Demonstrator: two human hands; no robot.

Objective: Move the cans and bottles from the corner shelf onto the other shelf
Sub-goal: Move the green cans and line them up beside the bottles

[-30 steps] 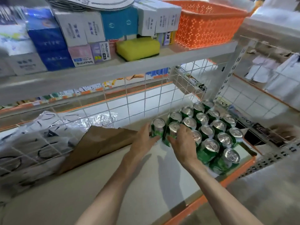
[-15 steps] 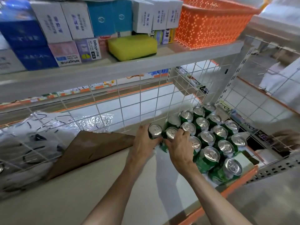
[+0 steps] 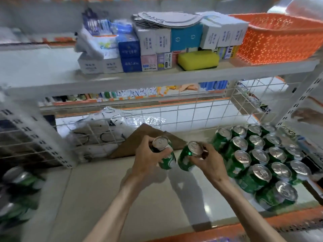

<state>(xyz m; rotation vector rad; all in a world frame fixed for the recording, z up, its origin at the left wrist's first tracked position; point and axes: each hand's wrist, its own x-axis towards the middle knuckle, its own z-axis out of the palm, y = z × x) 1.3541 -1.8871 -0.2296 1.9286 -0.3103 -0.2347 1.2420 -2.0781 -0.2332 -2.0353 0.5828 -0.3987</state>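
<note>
My left hand (image 3: pixel 148 158) grips a green can (image 3: pixel 165 154) with a silver top, lifted off the shelf and tilted. My right hand (image 3: pixel 208 163) grips a second green can (image 3: pixel 187 158), also tilted, just right of the first. Both hang above the pale shelf board (image 3: pixel 122 198). A packed group of green cans (image 3: pixel 258 154) stands upright on the right end of the same shelf, right of my right hand. More green cans (image 3: pixel 15 194), blurred, show on another shelf at the far left.
A white wire grid (image 3: pixel 197 110) backs the shelf. Brown cardboard (image 3: pixel 145 137) and a plastic bag (image 3: pixel 97 130) lie behind my hands. The upper shelf holds boxes (image 3: pixel 148 48), a yellow sponge (image 3: pixel 198 60) and an orange basket (image 3: pixel 279 37). An orange lip (image 3: pixel 262 222) edges the shelf front.
Both hands lifted a can each out of the left side of the group and carried them left, away from it. The view has swung left, showing the left shelf.
</note>
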